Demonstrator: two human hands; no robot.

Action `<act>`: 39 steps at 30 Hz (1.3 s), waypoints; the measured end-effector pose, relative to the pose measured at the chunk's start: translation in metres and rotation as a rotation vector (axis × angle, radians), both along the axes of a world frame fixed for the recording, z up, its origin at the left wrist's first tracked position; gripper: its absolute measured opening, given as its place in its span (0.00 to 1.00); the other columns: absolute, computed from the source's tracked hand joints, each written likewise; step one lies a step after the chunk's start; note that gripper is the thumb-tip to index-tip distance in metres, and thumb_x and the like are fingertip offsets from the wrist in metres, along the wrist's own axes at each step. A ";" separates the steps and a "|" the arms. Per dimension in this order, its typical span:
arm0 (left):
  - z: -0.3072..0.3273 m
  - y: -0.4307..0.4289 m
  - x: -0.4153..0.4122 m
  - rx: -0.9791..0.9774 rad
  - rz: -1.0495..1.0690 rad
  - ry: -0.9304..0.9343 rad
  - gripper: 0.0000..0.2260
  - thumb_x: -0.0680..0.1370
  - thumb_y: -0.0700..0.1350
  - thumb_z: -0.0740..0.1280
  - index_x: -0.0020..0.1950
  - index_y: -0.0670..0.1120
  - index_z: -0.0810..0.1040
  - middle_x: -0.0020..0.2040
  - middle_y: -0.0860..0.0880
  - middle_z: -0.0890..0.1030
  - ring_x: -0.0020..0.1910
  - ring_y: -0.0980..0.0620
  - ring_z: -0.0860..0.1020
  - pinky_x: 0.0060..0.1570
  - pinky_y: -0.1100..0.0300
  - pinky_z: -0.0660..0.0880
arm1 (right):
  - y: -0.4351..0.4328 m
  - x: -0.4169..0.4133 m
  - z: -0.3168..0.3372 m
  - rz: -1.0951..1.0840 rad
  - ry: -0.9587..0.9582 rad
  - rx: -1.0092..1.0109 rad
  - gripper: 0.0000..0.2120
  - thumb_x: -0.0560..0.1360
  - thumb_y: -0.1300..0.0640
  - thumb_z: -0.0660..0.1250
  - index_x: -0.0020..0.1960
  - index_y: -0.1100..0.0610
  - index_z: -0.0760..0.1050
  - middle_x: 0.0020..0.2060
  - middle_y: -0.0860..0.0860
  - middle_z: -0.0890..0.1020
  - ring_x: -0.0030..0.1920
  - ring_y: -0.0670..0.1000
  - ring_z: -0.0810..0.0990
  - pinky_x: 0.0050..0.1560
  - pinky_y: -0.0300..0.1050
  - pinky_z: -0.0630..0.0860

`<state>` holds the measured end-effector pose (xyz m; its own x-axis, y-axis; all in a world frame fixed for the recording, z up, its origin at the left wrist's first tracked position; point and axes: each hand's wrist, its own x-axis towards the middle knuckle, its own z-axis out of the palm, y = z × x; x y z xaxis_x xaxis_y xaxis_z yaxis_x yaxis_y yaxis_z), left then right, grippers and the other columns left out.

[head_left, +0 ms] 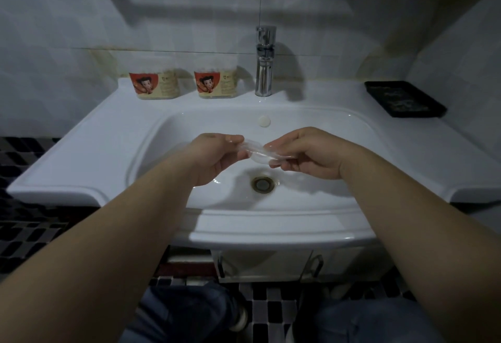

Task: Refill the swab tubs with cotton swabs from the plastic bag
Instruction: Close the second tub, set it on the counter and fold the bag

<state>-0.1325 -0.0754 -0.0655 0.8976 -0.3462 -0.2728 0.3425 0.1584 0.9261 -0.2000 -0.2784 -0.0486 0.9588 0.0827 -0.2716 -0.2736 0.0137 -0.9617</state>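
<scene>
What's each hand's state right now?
Left hand: pinching one end of the clear plastic bag.
Right hand: pinching the bag's other end.

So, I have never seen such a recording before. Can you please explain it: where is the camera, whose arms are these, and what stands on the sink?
There is no machine here. A person wears one wide-angle camera on the head, so you look forward and down along their own bare arms. The left hand and the right hand each pinch one end of a small clear plastic bag, held above the white sink. I cannot tell whether swabs are inside it. On the ledge behind the basin stand the left swab tub and the right swab tub, side by side, to the left of a chrome tap. A black tray lies at the far right.
</scene>
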 end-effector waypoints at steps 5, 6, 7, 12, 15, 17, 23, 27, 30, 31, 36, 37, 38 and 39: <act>-0.001 0.003 0.003 0.000 -0.110 -0.054 0.10 0.77 0.25 0.61 0.54 0.28 0.80 0.52 0.35 0.84 0.49 0.46 0.85 0.49 0.63 0.82 | 0.004 0.003 -0.010 0.039 0.091 0.026 0.06 0.76 0.66 0.70 0.51 0.66 0.82 0.49 0.59 0.84 0.49 0.54 0.83 0.54 0.46 0.83; -0.002 0.002 0.002 0.005 -0.144 -0.076 0.12 0.77 0.25 0.60 0.57 0.28 0.79 0.55 0.35 0.82 0.54 0.44 0.84 0.52 0.62 0.81 | 0.004 0.003 -0.011 0.061 0.072 -0.070 0.05 0.76 0.68 0.70 0.50 0.64 0.83 0.46 0.56 0.85 0.46 0.52 0.84 0.52 0.44 0.82; -0.004 0.001 0.001 0.028 -0.171 -0.108 0.14 0.77 0.25 0.60 0.60 0.29 0.79 0.56 0.35 0.81 0.56 0.44 0.82 0.54 0.61 0.81 | 0.004 0.002 -0.012 0.083 0.044 -0.154 0.08 0.75 0.71 0.69 0.48 0.62 0.83 0.43 0.54 0.85 0.43 0.50 0.83 0.48 0.42 0.82; -0.012 -0.003 -0.009 0.221 -0.315 -0.321 0.15 0.80 0.27 0.63 0.60 0.41 0.82 0.57 0.39 0.84 0.57 0.44 0.83 0.59 0.58 0.80 | 0.007 0.001 -0.014 0.051 -0.092 -0.211 0.13 0.72 0.78 0.68 0.44 0.61 0.79 0.38 0.54 0.82 0.35 0.50 0.80 0.37 0.39 0.79; -0.014 -0.008 -0.015 0.256 -0.370 -0.398 0.11 0.81 0.32 0.65 0.55 0.44 0.85 0.51 0.42 0.87 0.50 0.48 0.86 0.51 0.61 0.81 | 0.013 0.002 -0.013 -0.002 -0.206 -0.218 0.11 0.73 0.74 0.72 0.42 0.59 0.79 0.40 0.56 0.82 0.39 0.52 0.80 0.40 0.40 0.79; -0.012 -0.009 -0.017 0.285 -0.340 -0.394 0.08 0.81 0.35 0.67 0.54 0.43 0.86 0.47 0.42 0.86 0.44 0.49 0.84 0.45 0.63 0.81 | 0.014 0.003 -0.011 -0.052 -0.295 -0.306 0.10 0.72 0.70 0.75 0.40 0.57 0.80 0.40 0.54 0.82 0.38 0.49 0.80 0.38 0.39 0.77; -0.012 -0.011 -0.011 0.405 -0.177 -0.389 0.04 0.80 0.41 0.70 0.47 0.42 0.79 0.40 0.41 0.82 0.34 0.50 0.81 0.36 0.63 0.78 | 0.017 -0.002 -0.012 -0.012 -0.238 -0.343 0.05 0.77 0.67 0.71 0.45 0.59 0.77 0.52 0.56 0.79 0.41 0.55 0.85 0.44 0.48 0.85; -0.006 -0.013 -0.008 0.127 -0.148 -0.255 0.05 0.80 0.38 0.69 0.45 0.38 0.79 0.42 0.41 0.82 0.38 0.49 0.82 0.46 0.61 0.81 | 0.021 0.001 -0.008 -0.095 -0.261 -0.421 0.10 0.76 0.72 0.67 0.41 0.59 0.76 0.44 0.57 0.80 0.32 0.57 0.84 0.36 0.45 0.83; -0.003 -0.014 -0.013 0.105 -0.276 -0.310 0.05 0.79 0.36 0.70 0.54 0.38 0.82 0.47 0.45 0.85 0.49 0.50 0.84 0.56 0.58 0.81 | 0.017 0.009 -0.009 -0.276 -0.265 -0.481 0.12 0.72 0.73 0.67 0.36 0.58 0.77 0.38 0.56 0.81 0.31 0.55 0.83 0.38 0.47 0.84; -0.005 -0.015 -0.015 0.192 -0.305 -0.409 0.09 0.77 0.36 0.72 0.57 0.41 0.82 0.50 0.47 0.85 0.50 0.52 0.85 0.57 0.58 0.81 | 0.015 0.011 -0.011 -0.336 -0.263 -0.487 0.12 0.72 0.72 0.68 0.35 0.57 0.78 0.36 0.54 0.82 0.32 0.55 0.84 0.38 0.47 0.84; -0.010 -0.023 -0.018 0.560 -0.090 -0.802 0.13 0.71 0.46 0.80 0.48 0.52 0.77 0.44 0.52 0.82 0.33 0.59 0.82 0.35 0.65 0.78 | 0.019 0.011 -0.011 -0.323 -0.272 -0.369 0.13 0.72 0.73 0.69 0.35 0.58 0.80 0.27 0.50 0.80 0.31 0.50 0.80 0.44 0.49 0.84; -0.009 -0.023 -0.016 0.536 -0.038 -0.785 0.11 0.72 0.47 0.79 0.46 0.51 0.77 0.42 0.50 0.82 0.32 0.57 0.82 0.34 0.64 0.78 | 0.021 0.009 -0.007 -0.289 -0.266 -0.256 0.12 0.73 0.75 0.66 0.37 0.61 0.81 0.30 0.53 0.81 0.31 0.51 0.82 0.48 0.52 0.85; -0.008 -0.021 -0.013 0.520 0.008 -0.766 0.09 0.74 0.47 0.77 0.45 0.49 0.78 0.41 0.49 0.82 0.33 0.54 0.83 0.35 0.63 0.80 | 0.021 0.009 -0.005 -0.262 -0.254 -0.160 0.12 0.74 0.75 0.64 0.39 0.64 0.82 0.34 0.57 0.83 0.34 0.53 0.83 0.49 0.54 0.85; -0.008 -0.020 -0.011 0.509 0.040 -0.745 0.07 0.75 0.46 0.76 0.45 0.48 0.78 0.42 0.48 0.82 0.36 0.51 0.84 0.37 0.62 0.81 | 0.021 0.006 -0.002 -0.237 -0.250 -0.102 0.12 0.74 0.75 0.63 0.41 0.65 0.82 0.39 0.59 0.84 0.37 0.54 0.85 0.49 0.54 0.85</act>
<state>-0.1431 -0.0951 -0.0735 0.9120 -0.3068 0.2722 -0.3707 -0.3325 0.8672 -0.1936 -0.2569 -0.0505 0.9860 -0.1651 -0.0213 -0.0302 -0.0513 -0.9982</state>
